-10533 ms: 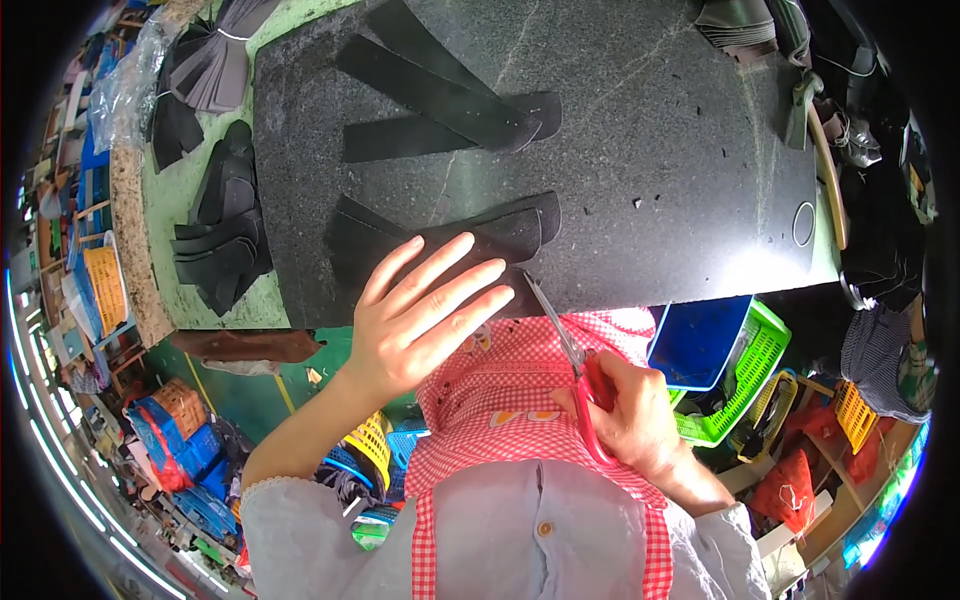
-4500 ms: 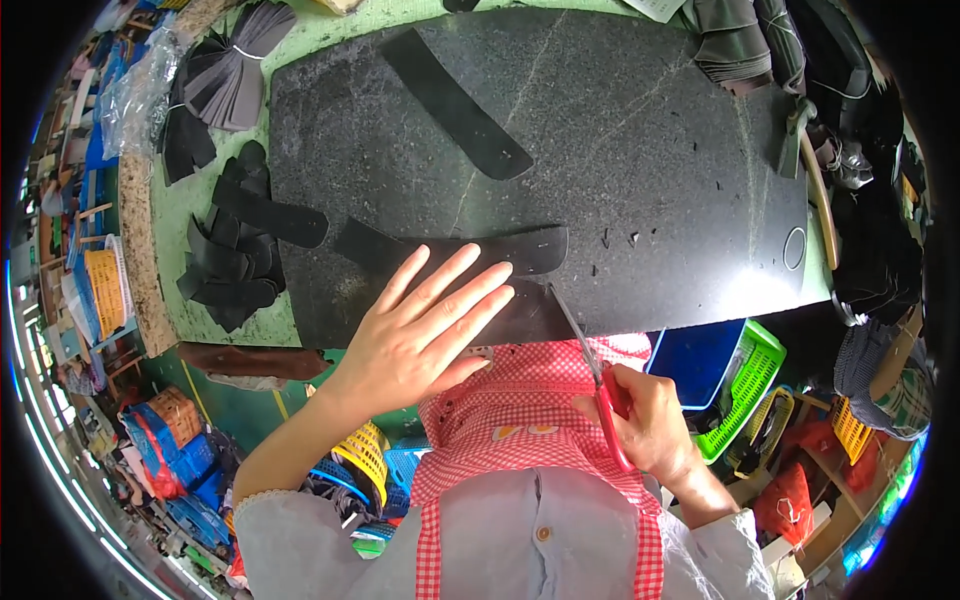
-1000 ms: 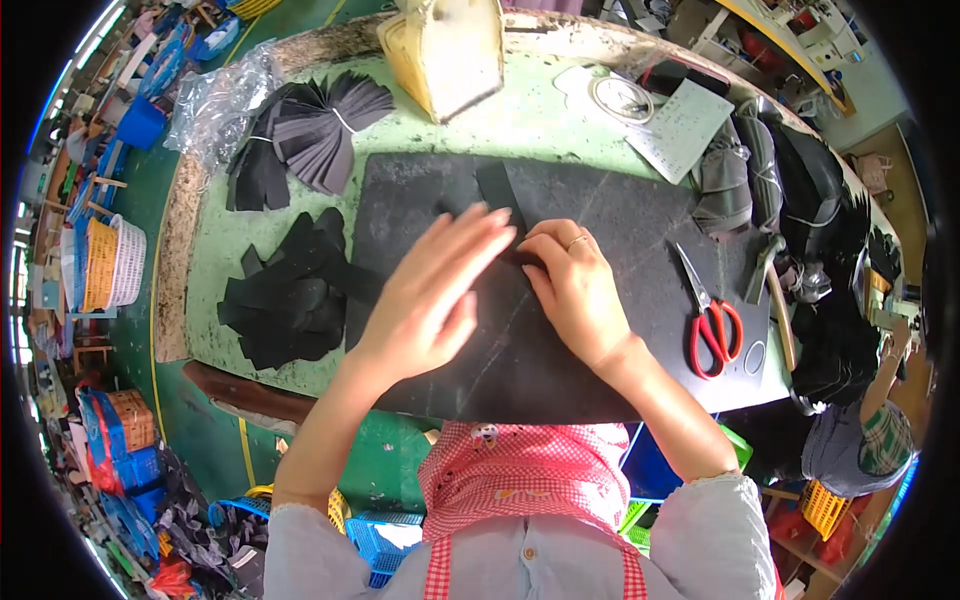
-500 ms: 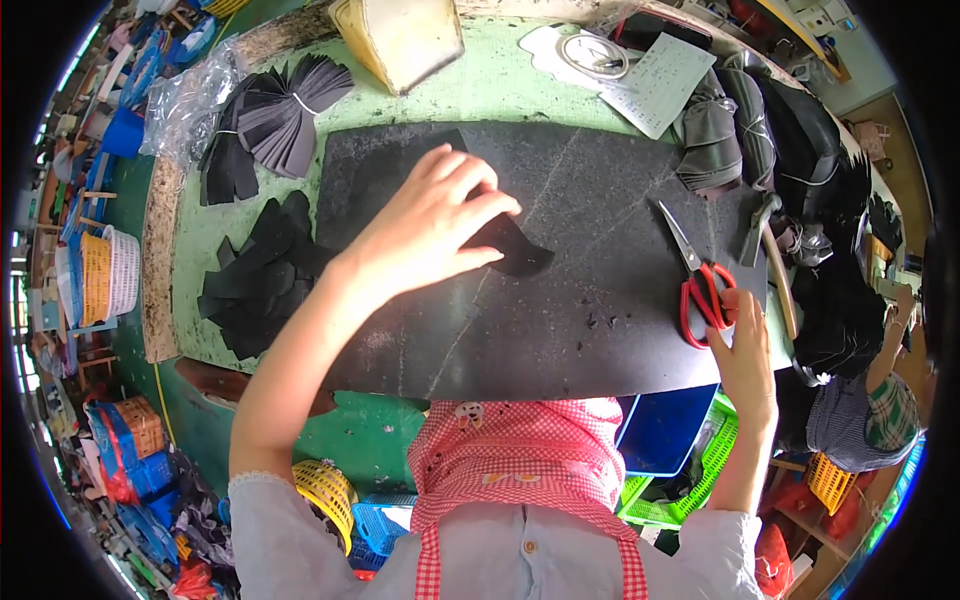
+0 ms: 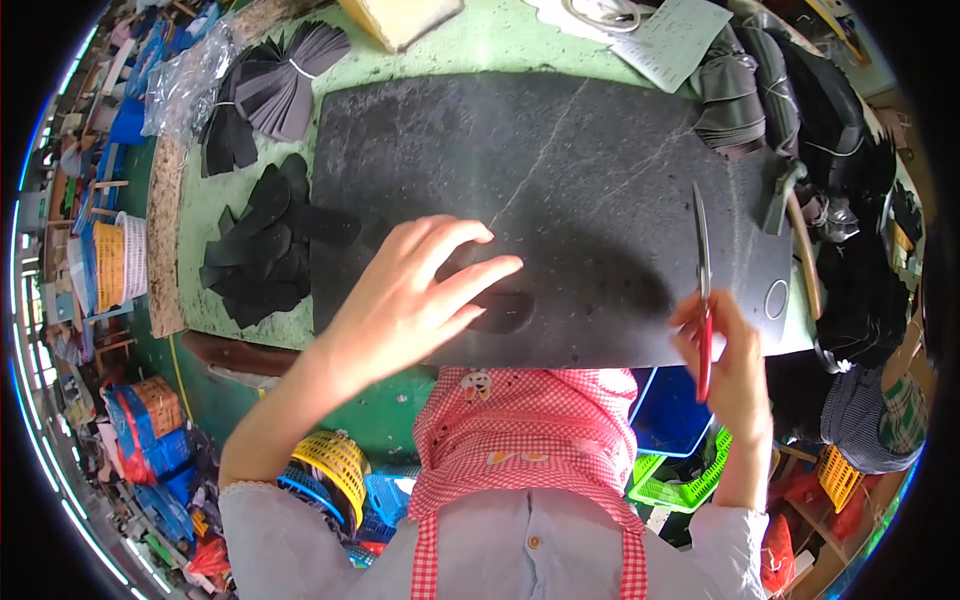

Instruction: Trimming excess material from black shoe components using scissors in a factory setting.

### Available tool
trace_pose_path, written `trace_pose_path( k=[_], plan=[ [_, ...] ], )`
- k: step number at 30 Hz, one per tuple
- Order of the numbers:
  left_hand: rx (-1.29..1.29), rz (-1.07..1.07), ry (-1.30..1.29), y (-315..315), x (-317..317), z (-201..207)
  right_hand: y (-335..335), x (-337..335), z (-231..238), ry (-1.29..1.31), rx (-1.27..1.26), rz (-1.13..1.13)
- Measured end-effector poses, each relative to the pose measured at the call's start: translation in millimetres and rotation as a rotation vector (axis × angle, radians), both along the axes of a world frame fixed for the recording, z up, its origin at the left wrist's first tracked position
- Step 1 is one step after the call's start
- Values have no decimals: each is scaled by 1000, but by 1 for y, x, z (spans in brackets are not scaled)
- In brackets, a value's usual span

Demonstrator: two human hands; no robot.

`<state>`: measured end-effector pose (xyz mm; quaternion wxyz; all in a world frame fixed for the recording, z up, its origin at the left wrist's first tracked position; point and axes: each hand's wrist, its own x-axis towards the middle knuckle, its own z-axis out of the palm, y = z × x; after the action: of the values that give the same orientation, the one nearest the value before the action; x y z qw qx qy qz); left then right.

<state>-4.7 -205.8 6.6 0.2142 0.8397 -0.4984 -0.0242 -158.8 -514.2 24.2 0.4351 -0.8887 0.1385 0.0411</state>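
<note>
My left hand [image 5: 395, 295] hovers over a black mat [image 5: 420, 130], fingers spread apart. Just under its fingertips a dark cut piece with a rounded end [image 5: 508, 312] lies on the mat, partly hidden by the hand. Red-handled scissors [image 5: 704, 265] are in my right hand [image 5: 735, 355] near the mat's front right, their blades pointing away from me and looking closed. A heap of black cut pieces [image 5: 262, 240] lies to the left of the mat, one rounded piece reaching onto it.
Tied bundles of dark strips [image 5: 280, 85] lie at the back left. A hammer [image 5: 800, 240], a thin pale ring [image 5: 776, 298] and rolled dark material [image 5: 728, 100] are on the right. A written sheet [image 5: 672, 42] and a yellowish block [image 5: 405, 18] stand at the back.
My right hand has lifted the scissors off the mat and turned them upright. My left hand has come nearer to me, and the dark piece now lies lower. The view has shifted slightly.
</note>
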Motion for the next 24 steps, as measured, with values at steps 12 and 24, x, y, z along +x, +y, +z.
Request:
trace_pose_path(
  k=[12,24],
  plan=[
    [-63,-53,24,31,-40,-35,79,-54,-24,387,261,113],
    [-34,-77,8,27,-38,-34,86,-53,-34,335,77,99]
  ],
)
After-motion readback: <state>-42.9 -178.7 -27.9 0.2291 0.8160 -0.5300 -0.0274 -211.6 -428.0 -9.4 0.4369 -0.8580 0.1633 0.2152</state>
